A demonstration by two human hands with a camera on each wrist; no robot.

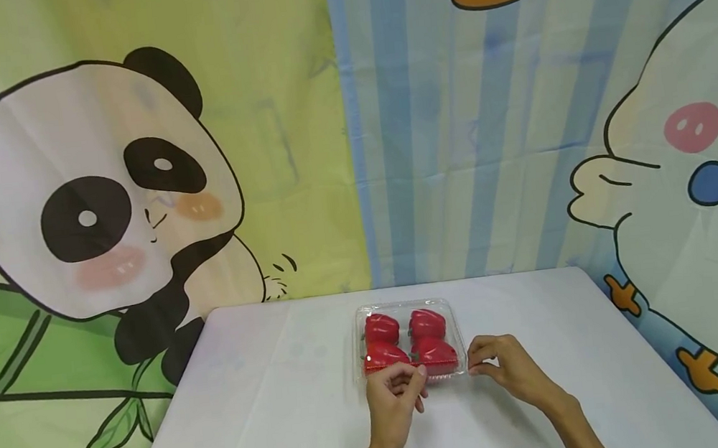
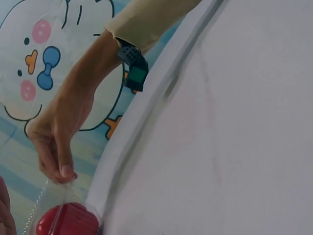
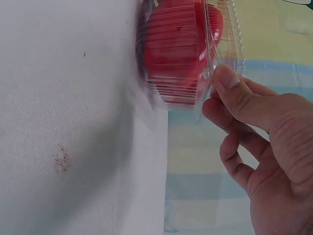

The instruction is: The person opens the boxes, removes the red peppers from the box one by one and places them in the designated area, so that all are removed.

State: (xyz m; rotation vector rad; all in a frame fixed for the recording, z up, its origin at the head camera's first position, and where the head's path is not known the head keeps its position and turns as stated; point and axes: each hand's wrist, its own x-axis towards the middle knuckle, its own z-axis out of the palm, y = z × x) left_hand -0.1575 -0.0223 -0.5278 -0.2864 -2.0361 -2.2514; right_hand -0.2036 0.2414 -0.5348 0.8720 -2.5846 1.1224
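Observation:
A clear plastic clamshell box [image 1: 361, 325] sits toward the back of the white table with its lid over the base. Several red bell peppers [image 1: 435, 352] with small green stems lie inside in two rows. At the front rim my left hand [image 1: 389, 401] has its fingers curled, thumb and fingertips pinching the edge. My right hand [image 1: 505, 365] is at the box's front right corner. In the right wrist view the thumb [image 3: 230, 81] and index finger of that hand pinch the rim, while the other fingers curl loosely below. Only a sliver of the left hand [image 2: 6, 210] shows in the left wrist view.
The white table [image 1: 272, 405] reaches back to a printed cloth backdrop with a panda [image 1: 97, 206] and a white bird [image 1: 679, 244]. A dark wrist strap [image 2: 134, 68] circles the right wrist, below a beige sleeve [image 2: 151, 22].

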